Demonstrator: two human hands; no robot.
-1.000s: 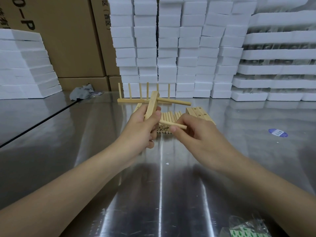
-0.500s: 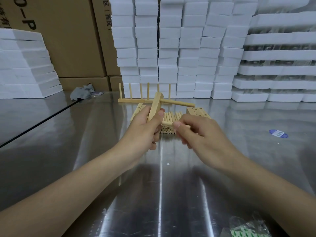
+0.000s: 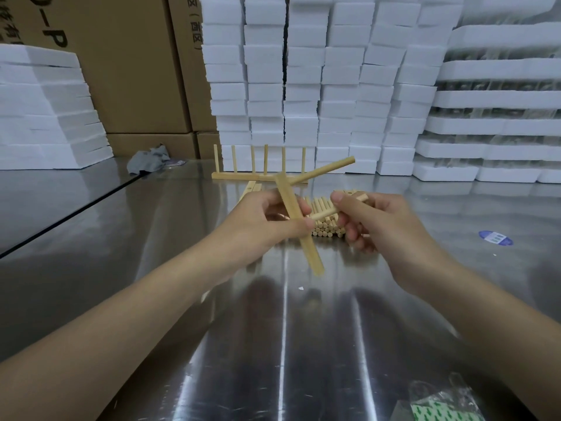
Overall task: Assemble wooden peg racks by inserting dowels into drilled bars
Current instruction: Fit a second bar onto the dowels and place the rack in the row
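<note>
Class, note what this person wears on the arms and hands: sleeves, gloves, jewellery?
Nothing worn shows. The left hand and right hand have no gloves, rings or watch. The left forearm and right forearm are uncovered to the picture's edge, so no sleeve is visible.

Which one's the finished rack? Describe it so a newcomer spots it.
Find the wall of white foam blocks at the back of the steel table. At its foot stands the rack: a flat wooden strip with six pegs upright. The bar in the left hand carries only one peg, and the dowels piled between lie loose.
</note>
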